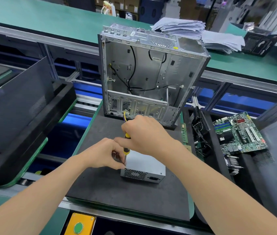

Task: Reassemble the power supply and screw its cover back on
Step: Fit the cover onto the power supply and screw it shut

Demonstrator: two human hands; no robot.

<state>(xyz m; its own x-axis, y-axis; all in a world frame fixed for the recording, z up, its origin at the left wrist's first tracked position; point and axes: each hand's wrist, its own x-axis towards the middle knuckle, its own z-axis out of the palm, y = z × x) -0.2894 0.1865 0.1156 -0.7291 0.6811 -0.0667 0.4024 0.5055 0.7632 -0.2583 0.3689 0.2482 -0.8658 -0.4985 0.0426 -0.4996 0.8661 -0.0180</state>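
Black foam mat (117, 192) on the green bench carries the work.

Biggest thing on it is a bare silver steel computer chassis (147, 70). It stands upright at the far end with its side open and only loose black cables inside.

To the right, off the mat, a green motherboard (241, 133) lies on a dark tray.

The task item is a small silver sheet-metal power supply box (144, 167). It lies flat near the middle of the mat, apart from the chassis, with its mesh grille and black mains socket facing the person. Every visible side reads closed, so the cover looks seated. I judge reassembly done and screwing under way.

Right hand (142, 133) is curled fully round the handle of a yellow-and-black screwdriver (126, 143), which points down at the box's top left edge.

Left hand (103, 153) pinches fingers and thumb round the lower shaft at that edge, steadying it. The screw is hidden by the fingers.

I cannot tell how many screws are already in. What is probably left is to drive this one home, then any others.
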